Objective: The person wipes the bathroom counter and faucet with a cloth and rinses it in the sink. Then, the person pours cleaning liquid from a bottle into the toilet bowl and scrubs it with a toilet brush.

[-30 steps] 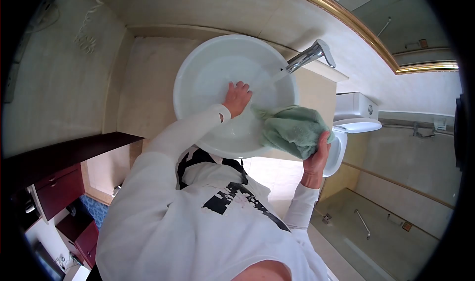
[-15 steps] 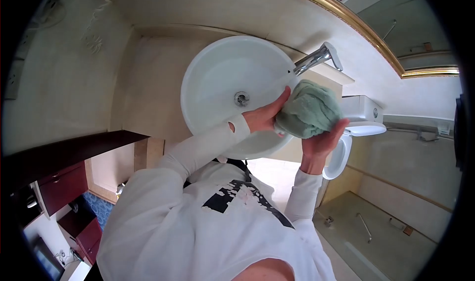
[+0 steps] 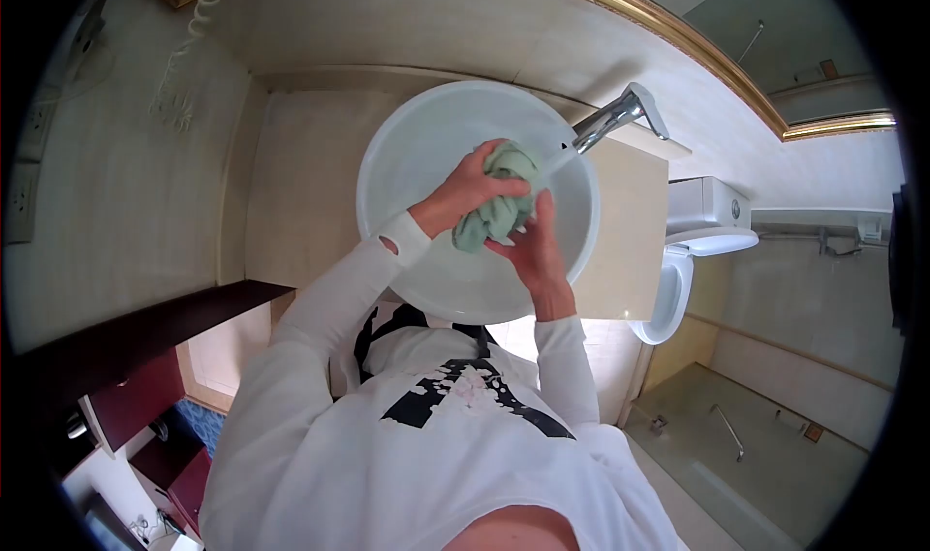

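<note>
A bunched pale green towel (image 3: 496, 219) is held over the white basin (image 3: 426, 270). My left hand (image 3: 467, 194) is closed around its upper left part, with the thumb across the front. My right hand (image 3: 540, 260) is cupped at the towel's lower right side. Its thumb stands up apart from the cloth, and its fingers reach to the towel's lower edge, partly hidden. Water runs from the chrome faucet (image 3: 610, 120) toward the space between the towel and my right hand.
The beige counter (image 3: 300, 183) surrounds the basin, under a gold-framed mirror (image 3: 668, 32). A white toilet (image 3: 668, 299) stands to the right, beside a glass shower area. A coiled cord (image 3: 201, 13) hangs on the left wall. Dark wooden furniture (image 3: 140, 396) is at lower left.
Both hands have brought the towel left from the basin's right rim to over its middle. The towel is more tightly bunched, and my right hand's grip has loosened, its thumb now apart.
</note>
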The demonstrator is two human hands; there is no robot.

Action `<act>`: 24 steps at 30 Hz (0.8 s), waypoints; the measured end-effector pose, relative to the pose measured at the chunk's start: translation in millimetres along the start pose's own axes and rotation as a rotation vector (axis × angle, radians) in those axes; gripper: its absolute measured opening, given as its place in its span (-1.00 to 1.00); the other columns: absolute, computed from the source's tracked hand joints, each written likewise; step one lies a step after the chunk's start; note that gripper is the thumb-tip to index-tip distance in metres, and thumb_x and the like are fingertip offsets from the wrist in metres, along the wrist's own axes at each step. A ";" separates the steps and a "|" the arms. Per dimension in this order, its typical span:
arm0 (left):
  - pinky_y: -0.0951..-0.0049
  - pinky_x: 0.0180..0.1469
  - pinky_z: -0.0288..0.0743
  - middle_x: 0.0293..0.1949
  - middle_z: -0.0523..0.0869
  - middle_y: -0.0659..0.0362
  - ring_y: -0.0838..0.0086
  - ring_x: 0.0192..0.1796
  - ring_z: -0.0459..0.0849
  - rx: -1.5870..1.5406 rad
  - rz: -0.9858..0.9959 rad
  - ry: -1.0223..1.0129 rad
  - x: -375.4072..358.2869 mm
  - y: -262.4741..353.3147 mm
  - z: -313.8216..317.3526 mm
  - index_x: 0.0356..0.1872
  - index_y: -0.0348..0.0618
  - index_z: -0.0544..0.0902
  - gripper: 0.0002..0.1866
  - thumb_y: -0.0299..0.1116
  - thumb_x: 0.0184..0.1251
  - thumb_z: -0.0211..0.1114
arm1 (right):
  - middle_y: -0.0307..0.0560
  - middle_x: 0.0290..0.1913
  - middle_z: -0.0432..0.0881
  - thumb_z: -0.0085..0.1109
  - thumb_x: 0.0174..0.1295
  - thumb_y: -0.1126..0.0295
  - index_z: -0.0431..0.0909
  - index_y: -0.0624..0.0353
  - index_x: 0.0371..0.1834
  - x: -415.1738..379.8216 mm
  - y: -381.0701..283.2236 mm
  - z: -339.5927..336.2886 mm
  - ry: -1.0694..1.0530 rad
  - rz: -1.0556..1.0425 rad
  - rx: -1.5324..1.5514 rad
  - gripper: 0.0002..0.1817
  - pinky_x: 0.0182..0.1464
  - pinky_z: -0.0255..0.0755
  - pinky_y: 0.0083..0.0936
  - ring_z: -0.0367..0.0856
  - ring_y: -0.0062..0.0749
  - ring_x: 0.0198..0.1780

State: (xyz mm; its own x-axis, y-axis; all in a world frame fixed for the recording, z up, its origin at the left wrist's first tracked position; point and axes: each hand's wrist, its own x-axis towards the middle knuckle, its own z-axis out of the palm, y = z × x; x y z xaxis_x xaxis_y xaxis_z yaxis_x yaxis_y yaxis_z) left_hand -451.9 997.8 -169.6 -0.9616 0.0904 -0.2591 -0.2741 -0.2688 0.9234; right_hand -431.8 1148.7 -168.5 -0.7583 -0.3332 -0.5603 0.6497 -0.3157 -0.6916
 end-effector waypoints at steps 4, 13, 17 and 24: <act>0.43 0.13 0.33 0.06 0.43 -0.01 0.28 0.12 0.41 0.393 0.051 0.029 35.8 2.8 -8.7 0.20 -0.34 0.27 -0.23 -0.22 -0.06 0.36 | -0.14 0.11 0.38 -0.11 0.30 0.10 0.21 0.08 0.18 60.8 15.4 -9.9 -0.026 -0.111 0.216 -0.54 0.00 0.40 -0.25 0.41 -0.32 0.10; 0.34 0.06 0.37 -0.08 0.40 -0.01 0.12 0.00 0.44 1.150 0.469 -0.433 146.2 -4.5 -29.6 0.08 -0.03 0.49 -0.39 -0.54 -0.19 0.24 | -0.07 0.14 0.42 -0.30 0.32 0.15 0.33 0.12 0.13 163.4 -5.8 -6.3 0.070 -0.267 0.688 -0.57 0.21 0.27 -0.24 0.40 -0.23 0.15; 0.25 -0.09 0.44 -0.16 0.40 0.03 0.12 -0.12 0.49 1.302 0.511 -0.450 142.2 -4.8 -60.1 0.05 0.06 0.49 -0.37 -0.68 -0.19 0.13 | -0.12 0.14 0.41 -0.32 0.32 0.08 0.30 0.07 0.16 202.9 10.6 30.4 0.001 -0.205 0.749 -0.54 0.21 0.26 -0.26 0.37 -0.23 0.16; 0.25 -0.15 0.44 -0.17 0.41 0.00 0.07 -0.13 0.49 1.419 0.389 -0.165 74.7 6.3 -132.6 0.00 -0.13 0.45 -0.48 -0.68 -0.13 0.10 | -0.11 0.22 0.30 -0.47 0.30 -0.21 0.17 0.08 0.24 203.2 68.1 101.9 -0.067 -0.130 0.457 -0.33 0.23 0.23 -0.28 0.27 -0.25 0.24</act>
State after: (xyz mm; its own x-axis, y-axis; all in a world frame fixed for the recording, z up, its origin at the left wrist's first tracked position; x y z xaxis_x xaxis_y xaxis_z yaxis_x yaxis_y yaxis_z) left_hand -527.3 875.7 -220.7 -0.9309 0.3653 0.0082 0.3297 0.8301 0.4497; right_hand -536.2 968.9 -283.0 -0.8393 -0.3167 -0.4419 0.5182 -0.7117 -0.4743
